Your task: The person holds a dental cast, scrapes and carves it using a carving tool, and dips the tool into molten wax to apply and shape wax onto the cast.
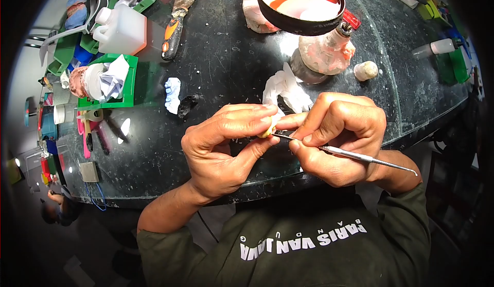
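My left hand point(224, 145) pinches a small yellowish piece point(269, 129) between thumb and fingers; most of it is hidden. In my right hand point(342, 138) is a thin metal dental carver point(355, 155), gripped like a pen. Its working tip meets the piece, while the hooked far end points down to the right. One finger of the right hand reaches across toward the left fingertips. Just beyond the hands lies a crumpled white tissue point(286, 90). Left of it sit a pale blue-white dental cast point(172, 95) and a crumpled black scrap point(188, 106).
Past the tissue stands a wax-smeared burner point(327, 53), with a black-rimmed round dish point(301, 28) above it. A small stained cap point(366, 71) is nearby. Farther left are a scraper point(179, 22), a plastic jug point(121, 31) and a green tray point(131, 91). A person point(56, 204) is at far left.
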The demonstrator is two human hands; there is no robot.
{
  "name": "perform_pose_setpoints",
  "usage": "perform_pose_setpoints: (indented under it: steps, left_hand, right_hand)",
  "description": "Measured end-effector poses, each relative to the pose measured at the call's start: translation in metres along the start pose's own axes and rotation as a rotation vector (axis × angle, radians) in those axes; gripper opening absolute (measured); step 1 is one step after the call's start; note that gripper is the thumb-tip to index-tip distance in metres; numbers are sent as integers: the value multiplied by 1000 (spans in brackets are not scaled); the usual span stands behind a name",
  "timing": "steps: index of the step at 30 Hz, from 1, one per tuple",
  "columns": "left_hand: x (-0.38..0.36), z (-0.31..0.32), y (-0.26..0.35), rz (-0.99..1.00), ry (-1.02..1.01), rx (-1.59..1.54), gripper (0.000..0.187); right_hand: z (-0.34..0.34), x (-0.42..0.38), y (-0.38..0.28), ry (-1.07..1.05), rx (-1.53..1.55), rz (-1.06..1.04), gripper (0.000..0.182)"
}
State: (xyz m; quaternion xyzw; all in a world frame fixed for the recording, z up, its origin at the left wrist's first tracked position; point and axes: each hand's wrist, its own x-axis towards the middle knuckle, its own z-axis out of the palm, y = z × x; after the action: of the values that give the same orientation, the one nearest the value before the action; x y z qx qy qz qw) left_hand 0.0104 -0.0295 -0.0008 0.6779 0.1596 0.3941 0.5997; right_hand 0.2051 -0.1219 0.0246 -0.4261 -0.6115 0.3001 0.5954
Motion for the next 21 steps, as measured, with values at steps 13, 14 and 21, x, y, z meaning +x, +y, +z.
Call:
perform_pose_setpoints:
  steps: [13,14,21]
  left_hand:
    - [0,0,2,-5,-2,10,32]
    - [0,1,3,-17,2,9,31]
    - [1,1,3,-8,-3,8,30]
  right_hand:
    - [1,-1,2,22,30,7,24]
    - [1,-2,1,32,23,26,24]
    - [1,-1,0,29,44,20,24]
